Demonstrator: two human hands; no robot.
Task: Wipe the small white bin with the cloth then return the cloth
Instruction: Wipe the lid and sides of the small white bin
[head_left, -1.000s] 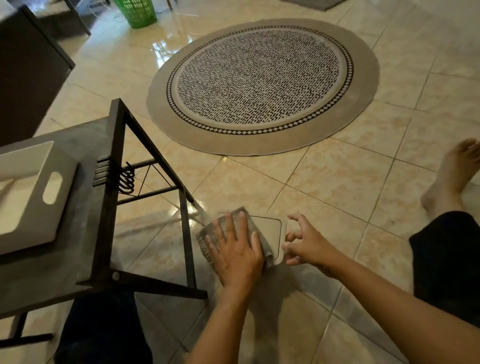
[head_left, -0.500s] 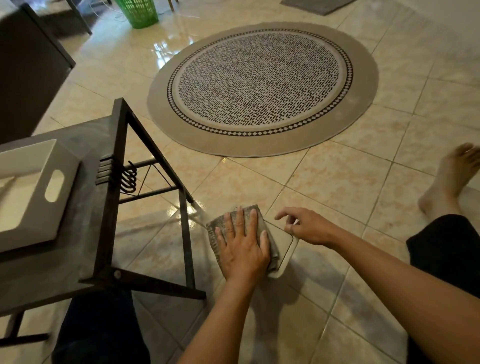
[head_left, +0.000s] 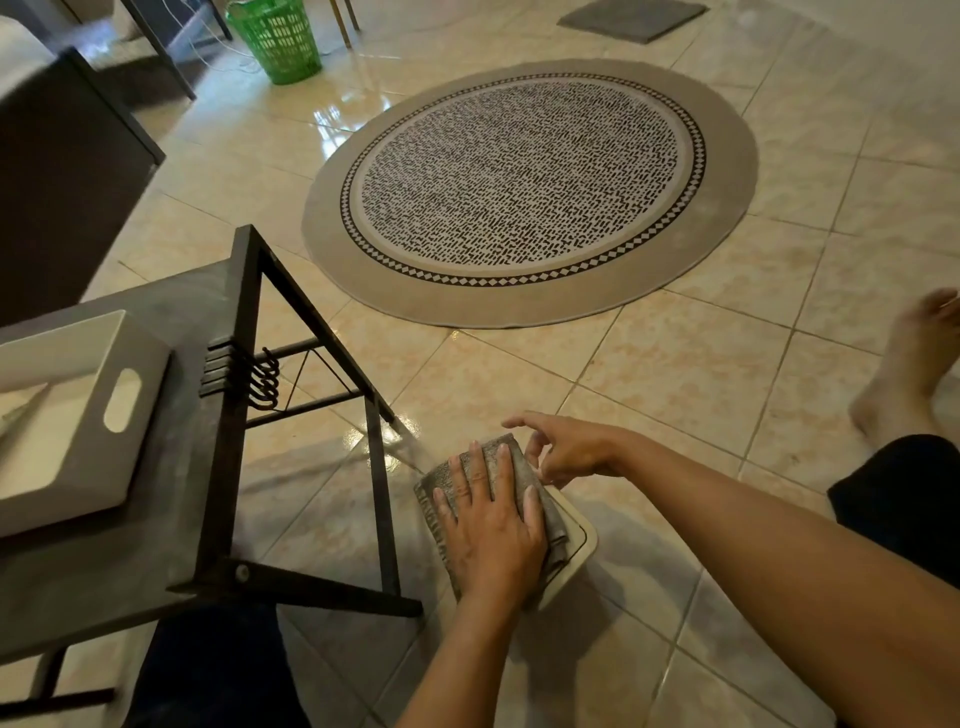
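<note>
The small white bin (head_left: 575, 540) lies bottom-up on the tiled floor, near the dark table's leg. A folded grey cloth (head_left: 511, 460) covers most of its upturned base. My left hand (head_left: 491, 530) lies flat on the cloth, fingers spread, pressing it down on the bin. At the bin's far edge, beside the cloth's corner, my right hand (head_left: 571, 447) touches the bin with curled fingertips, its index finger lifted. The cloth and my hands hide the bin's sides.
A low dark table (head_left: 208, 467) stands at the left with a larger white handled tray (head_left: 132, 395) on it. A round patterned rug (head_left: 530, 187) lies ahead. A green basket (head_left: 278, 39) and a dark cabinet (head_left: 67, 171) stand further back. A bare foot (head_left: 909, 364) rests at the right.
My left hand has slid the cloth to the right and nearer across the bin's base. My right hand has moved from the bin's right side to its far edge.
</note>
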